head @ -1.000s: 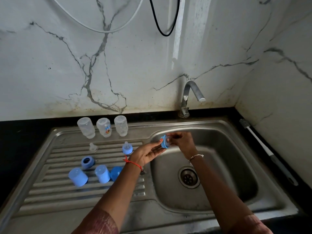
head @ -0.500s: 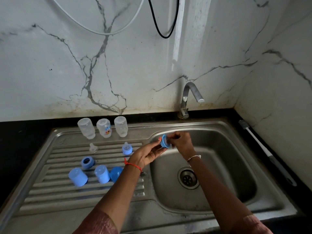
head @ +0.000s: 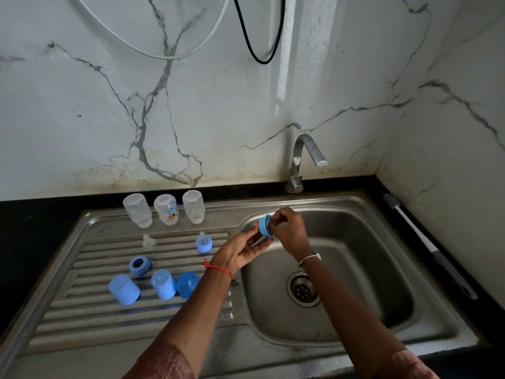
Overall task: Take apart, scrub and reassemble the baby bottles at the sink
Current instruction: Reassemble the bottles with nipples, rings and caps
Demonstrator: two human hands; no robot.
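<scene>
Over the basin's back left corner, both hands hold a blue collar ring (head: 264, 225) on edge. My left hand (head: 243, 251) pinches its lower rim between thumb and fingers. My right hand (head: 289, 228) has its curled fingers on the ring's right side; what they touch inside is hidden. On the ribbed drainboard (head: 82, 318), three clear bottles (head: 166, 209) stand upside down in a row. In front of them are a loose clear nipple (head: 149, 241), a collar with its nipple fitted (head: 203, 242), a bare blue ring (head: 140, 266) and three blue caps (head: 164, 288).
The steel basin (head: 382, 283) has a drain (head: 303, 291) at its centre. A curved tap (head: 306, 157) stands behind it with no water running. A long bottle brush (head: 426, 242) lies on the black counter along the right wall. Cables hang on the marble wall.
Both hands keep hold of the blue ring at the same spot over the basin. Only small finger movements on the ring show.
</scene>
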